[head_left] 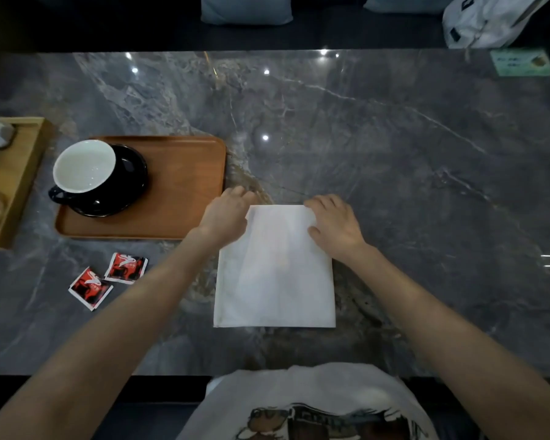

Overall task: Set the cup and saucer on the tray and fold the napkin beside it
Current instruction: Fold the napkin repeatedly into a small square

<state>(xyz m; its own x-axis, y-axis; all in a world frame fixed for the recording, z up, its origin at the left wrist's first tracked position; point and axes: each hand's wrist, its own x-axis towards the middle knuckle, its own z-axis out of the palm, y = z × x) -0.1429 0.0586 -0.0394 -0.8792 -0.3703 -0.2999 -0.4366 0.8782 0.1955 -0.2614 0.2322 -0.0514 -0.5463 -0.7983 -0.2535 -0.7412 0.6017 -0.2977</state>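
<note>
A dark cup (84,168) with a white inside stands on a black saucer (131,182), at the left end of a brown wooden tray (185,185). To the tray's right a white napkin (275,274) lies flat on the marble table as a folded rectangle. My left hand (226,214) rests on the napkin's far left corner, my right hand (335,222) on its far right corner. Both hands have their fingers curled over that far edge; whether they pinch the cloth is unclear.
Two red sachets (108,279) lie in front of the tray. A light wooden box (19,182) with glassware stands at the left edge. A green card (521,63) and a white bag (489,20) are at the far right. Cushions sit beyond the table.
</note>
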